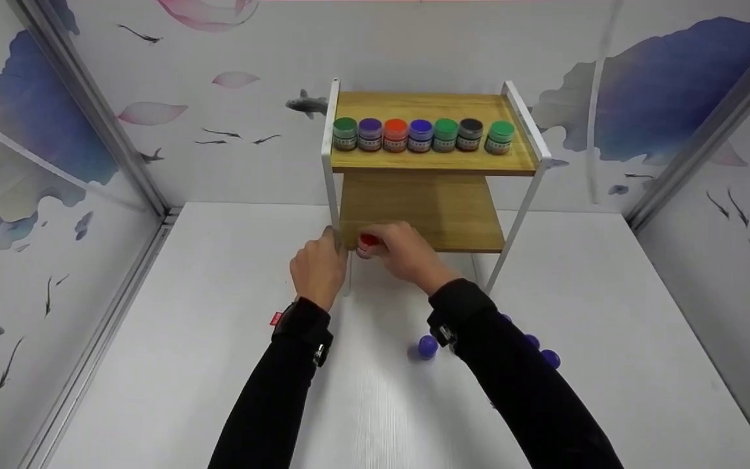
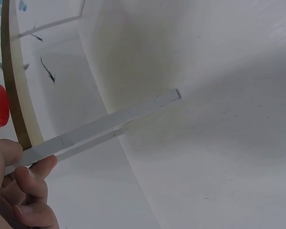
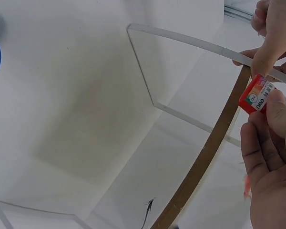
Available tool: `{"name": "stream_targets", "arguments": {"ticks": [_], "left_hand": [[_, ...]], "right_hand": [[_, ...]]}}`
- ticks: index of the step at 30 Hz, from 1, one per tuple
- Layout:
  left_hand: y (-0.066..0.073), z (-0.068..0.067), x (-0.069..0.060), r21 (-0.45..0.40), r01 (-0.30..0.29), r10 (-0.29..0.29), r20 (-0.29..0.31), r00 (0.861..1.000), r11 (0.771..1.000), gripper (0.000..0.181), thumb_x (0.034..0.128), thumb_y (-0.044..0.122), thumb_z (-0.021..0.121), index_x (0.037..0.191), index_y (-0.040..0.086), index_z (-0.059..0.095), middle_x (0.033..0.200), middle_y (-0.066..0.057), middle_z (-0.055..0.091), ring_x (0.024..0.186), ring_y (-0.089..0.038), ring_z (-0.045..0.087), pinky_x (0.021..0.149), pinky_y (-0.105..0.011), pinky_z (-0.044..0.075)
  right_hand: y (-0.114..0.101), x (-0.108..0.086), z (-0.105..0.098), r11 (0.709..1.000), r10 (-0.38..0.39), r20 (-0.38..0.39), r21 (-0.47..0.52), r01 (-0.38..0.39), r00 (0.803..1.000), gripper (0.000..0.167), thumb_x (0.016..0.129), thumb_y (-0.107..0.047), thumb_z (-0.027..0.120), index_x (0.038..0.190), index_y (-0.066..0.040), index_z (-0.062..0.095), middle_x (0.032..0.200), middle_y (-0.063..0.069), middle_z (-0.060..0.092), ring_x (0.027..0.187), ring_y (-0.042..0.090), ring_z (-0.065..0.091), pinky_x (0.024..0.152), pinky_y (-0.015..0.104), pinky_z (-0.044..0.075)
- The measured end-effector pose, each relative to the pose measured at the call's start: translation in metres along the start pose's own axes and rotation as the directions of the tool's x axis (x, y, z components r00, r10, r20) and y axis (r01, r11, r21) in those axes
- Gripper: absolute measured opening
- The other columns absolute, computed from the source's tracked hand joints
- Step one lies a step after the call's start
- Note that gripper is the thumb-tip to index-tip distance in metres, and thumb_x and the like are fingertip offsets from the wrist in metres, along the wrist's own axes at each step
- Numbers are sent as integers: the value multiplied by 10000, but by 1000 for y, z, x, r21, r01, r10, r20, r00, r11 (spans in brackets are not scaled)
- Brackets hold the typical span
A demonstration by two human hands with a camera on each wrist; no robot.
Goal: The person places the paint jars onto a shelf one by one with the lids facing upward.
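A small paint jar (image 1: 367, 245) with a red lid is pinched between the thumb and fingers of my right hand (image 1: 407, 253). In the right wrist view the jar (image 3: 257, 94) is tilted, its colourful label showing. It is at the front left corner of the lower wooden shelf (image 1: 420, 208); I cannot tell whether it touches the board. My left hand (image 1: 319, 268) grips the rack's white front left leg; in the left wrist view its thumb and fingers hold this leg (image 2: 109, 123) beside the board's end.
On the upper shelf (image 1: 414, 104) stands a row of several jars (image 1: 420, 135) with green, purple, orange, blue and black lids. Several purple balls (image 1: 428, 346) lie on the white table (image 1: 219, 293), some partly behind my right sleeve. Patterned walls (image 1: 427, 45) enclose the table.
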State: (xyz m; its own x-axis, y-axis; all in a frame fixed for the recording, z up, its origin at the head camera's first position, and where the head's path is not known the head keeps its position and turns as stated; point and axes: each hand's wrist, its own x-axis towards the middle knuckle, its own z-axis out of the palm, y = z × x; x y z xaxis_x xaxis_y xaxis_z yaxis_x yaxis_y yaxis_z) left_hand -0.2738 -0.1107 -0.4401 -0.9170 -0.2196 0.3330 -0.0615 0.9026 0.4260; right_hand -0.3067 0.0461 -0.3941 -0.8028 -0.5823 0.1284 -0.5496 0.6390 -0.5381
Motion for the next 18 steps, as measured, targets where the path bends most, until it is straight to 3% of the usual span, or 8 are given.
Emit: {"name": "stream_targets", "arguments": {"ticks": [8,18], "left_hand": [[1,1,0,20,7,-7,-12,1000,1000,220,975,227,569,1056,48,669,727,-103,683,561,-184,534,507,-362,481],[0,0,0,23,-4,4,-12,1000,1000,215,977,241,575,1033,53,664,668,-92,647,547,-171,512,494,-348,459]], "right_hand": [[-6,14,-2,996,72,-19,-47,-73,997,315,922,-106,652,1237,-92,646,1162,91,682,1054,230,631,1009,389,490],[-10,32,5,988,79,-31,-128,-82,996,314,954,-145,616,1261,-82,591,1188,124,623,1073,259,592,998,390,491]]}}
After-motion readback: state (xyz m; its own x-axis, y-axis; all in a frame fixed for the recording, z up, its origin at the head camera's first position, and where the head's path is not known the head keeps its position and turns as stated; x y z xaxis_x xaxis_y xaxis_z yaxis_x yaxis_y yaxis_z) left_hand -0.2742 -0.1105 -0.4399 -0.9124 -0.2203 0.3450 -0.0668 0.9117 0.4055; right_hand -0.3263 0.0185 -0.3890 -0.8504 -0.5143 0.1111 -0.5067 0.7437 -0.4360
